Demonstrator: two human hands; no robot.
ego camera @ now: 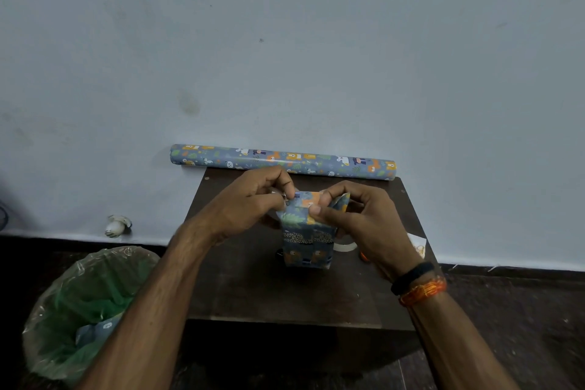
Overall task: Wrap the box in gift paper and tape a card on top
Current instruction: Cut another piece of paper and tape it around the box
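Note:
A box wrapped in blue animal-print gift paper stands on end on the small dark table. My left hand pinches the paper at the box's top left edge. My right hand pinches a folded paper flap at the top right. A roll of clear tape lies on the table just behind the box, partly hidden by my right hand. A white card lies at the table's right edge, partly hidden by my right wrist.
A roll of the same gift paper lies along the table's far edge against the wall. A bin with a green liner stands on the floor at the left, paper scraps inside. An orange object peeks out under my right hand.

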